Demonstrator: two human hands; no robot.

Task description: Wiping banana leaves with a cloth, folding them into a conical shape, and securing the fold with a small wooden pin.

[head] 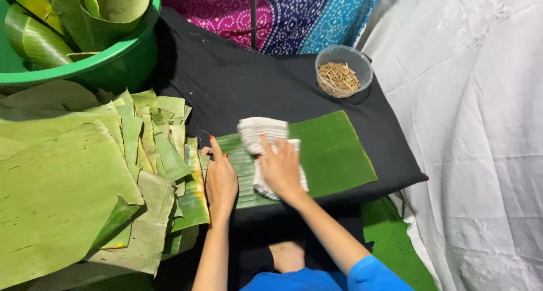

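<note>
While left hand (220, 180), fingers together, pinned the banana leaf (334, 152), right hand (281, 167), fingers spread, pressed the cloth (261, 130); hard rubbing might split the leaf.

Green tub (121, 56) far left and the near-left leaf stack (56, 200) are cut off by the edges; right hand (281, 167) hides part of the white cloth (261, 131).

Low platform covered in black cloth (237, 84). Directly on it: flat banana leaf piece (334, 149) near front edge, clear plastic bowl of small wooden sticks (343, 71) at back right, well apart from leaf. Stack of cut leaf strips (161, 138) overlapping left edge. Green tub (121, 56) touching back left corner.
</note>
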